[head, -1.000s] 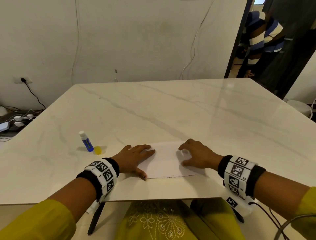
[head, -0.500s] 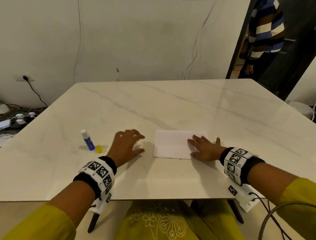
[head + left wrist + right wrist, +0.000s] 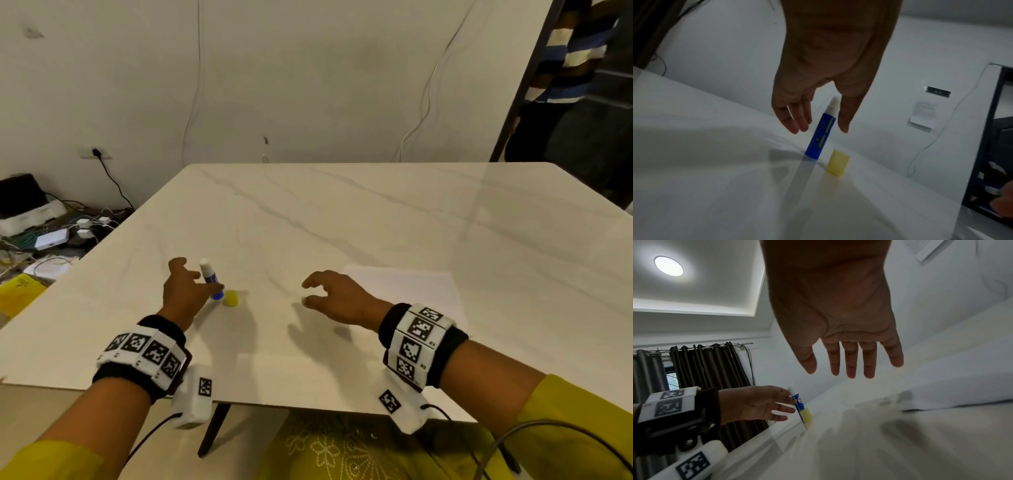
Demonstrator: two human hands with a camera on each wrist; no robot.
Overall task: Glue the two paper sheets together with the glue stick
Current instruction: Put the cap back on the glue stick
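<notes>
A blue glue stick (image 3: 211, 278) stands upright and uncapped on the white marble table (image 3: 342, 219), with its yellow cap (image 3: 231, 298) just to its right. My left hand (image 3: 198, 275) reaches around the stick. In the left wrist view its fingers (image 3: 797, 120) and thumb lie straight on either side of the glue stick (image 3: 821, 134), not closed on it. My right hand (image 3: 305, 293) hovers over the bare table with relaxed fingers and holds nothing. The white paper (image 3: 400, 287) lies flat behind and to the right of it.
A person in a striped top (image 3: 565, 61) stands in the doorway at the back right. Cables and power adapters (image 3: 51, 236) lie on the floor to the left of the table. The table's near edge (image 3: 274, 406) runs just under my wrists.
Both hands have left the paper. My left hand has moved left to the glue stick. My right hand has lifted off the sheet and drifted left.
</notes>
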